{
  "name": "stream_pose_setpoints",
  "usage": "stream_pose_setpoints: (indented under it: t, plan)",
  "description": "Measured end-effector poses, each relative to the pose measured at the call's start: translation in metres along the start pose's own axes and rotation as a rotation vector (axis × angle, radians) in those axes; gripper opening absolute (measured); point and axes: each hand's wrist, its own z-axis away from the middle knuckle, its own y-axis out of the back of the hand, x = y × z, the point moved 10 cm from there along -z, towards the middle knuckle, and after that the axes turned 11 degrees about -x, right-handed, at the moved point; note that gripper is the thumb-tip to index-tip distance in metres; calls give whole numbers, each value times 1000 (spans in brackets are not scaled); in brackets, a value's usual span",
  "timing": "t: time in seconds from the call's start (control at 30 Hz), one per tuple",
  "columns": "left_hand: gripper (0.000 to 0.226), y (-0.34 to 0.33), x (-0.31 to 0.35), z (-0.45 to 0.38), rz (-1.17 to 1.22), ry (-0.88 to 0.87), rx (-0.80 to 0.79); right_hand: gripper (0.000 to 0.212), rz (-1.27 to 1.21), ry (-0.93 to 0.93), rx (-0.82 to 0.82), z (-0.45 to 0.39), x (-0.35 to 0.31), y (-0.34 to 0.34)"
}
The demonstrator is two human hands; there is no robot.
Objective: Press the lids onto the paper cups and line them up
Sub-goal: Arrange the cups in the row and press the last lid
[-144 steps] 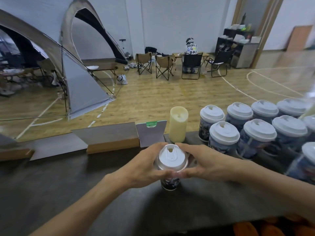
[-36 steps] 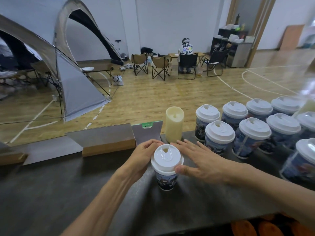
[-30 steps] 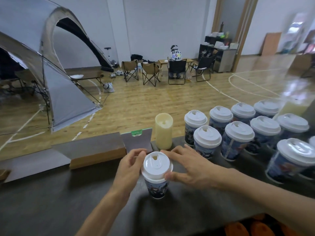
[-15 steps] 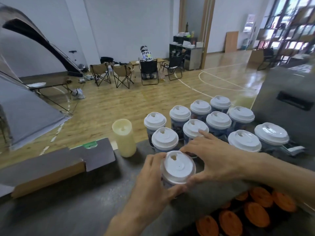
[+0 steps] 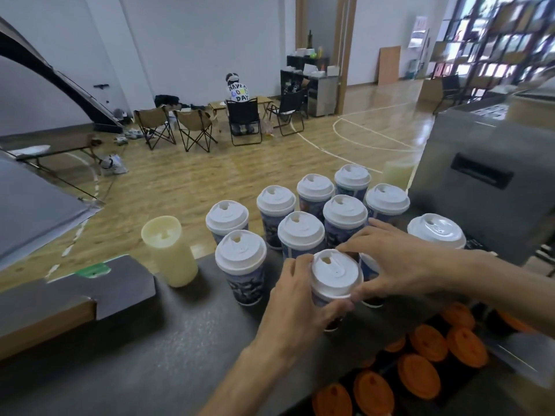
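Two hands, left hand (image 5: 295, 298) and right hand (image 5: 390, 262), fingers wrapped round lidded cup (image 5: 335, 273), steadying it into near row on tabletop (image 5: 180, 340).

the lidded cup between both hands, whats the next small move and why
Probably set the white-lidded paper cup down beside the front-row lidded cup and let go: its lid looks seated, and the left hand and right hand grip it near the rows.

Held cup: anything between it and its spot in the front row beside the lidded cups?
Nothing visible. Both hands, left and right, hold the held cup; bare counter separates it from the nearest lidded cup.
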Motion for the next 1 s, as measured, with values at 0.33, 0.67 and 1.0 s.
stream_pose_setpoints:
  t: [0.33, 0.67, 1.0]
  plan:
    - [93, 69, -9, 64, -62, 107, 116, 90, 166, 163, 145, 0, -89, 43]
    - [83, 291, -127, 290, -403, 490, 442, 81, 124, 642, 99, -66, -384, 36]
    - [79, 468, -259, 565, -477, 873, 679, 69, -18, 892, -52, -156, -731, -19]
